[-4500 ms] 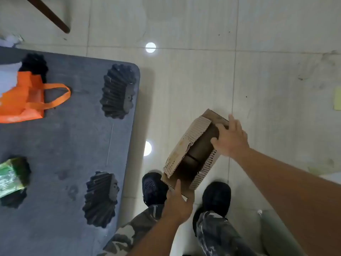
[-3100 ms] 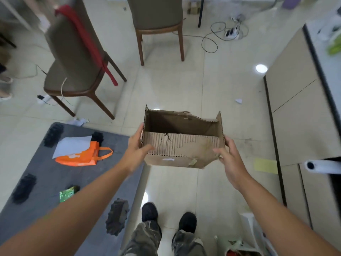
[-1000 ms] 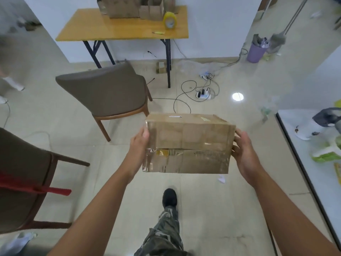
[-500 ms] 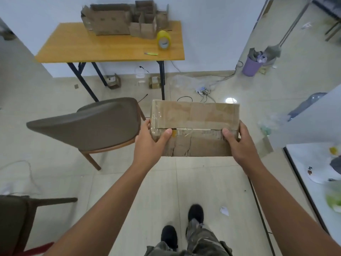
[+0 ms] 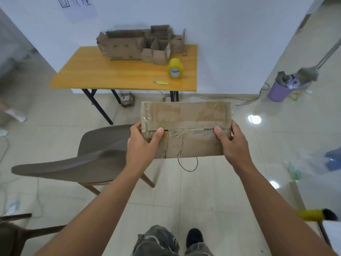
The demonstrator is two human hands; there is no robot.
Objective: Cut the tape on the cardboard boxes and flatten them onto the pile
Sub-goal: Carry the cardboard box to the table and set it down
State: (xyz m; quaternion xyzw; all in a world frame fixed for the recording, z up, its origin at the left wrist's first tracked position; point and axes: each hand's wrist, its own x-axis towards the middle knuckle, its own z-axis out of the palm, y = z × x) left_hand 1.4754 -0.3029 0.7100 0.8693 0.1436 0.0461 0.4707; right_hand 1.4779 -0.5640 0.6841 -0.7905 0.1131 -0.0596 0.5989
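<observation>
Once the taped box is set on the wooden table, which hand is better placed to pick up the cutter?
Probably the right hand. The yellow cutter lies on the table's right part, beside the tape roll, nearer that side than the left hand. Both hands now grip the box.

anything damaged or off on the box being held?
Yes. The cardboard box, held by left hand and right hand, is worn: its near face is cracked and creased around, and the clear tape along the seam is wrinkled and ragged.
</observation>
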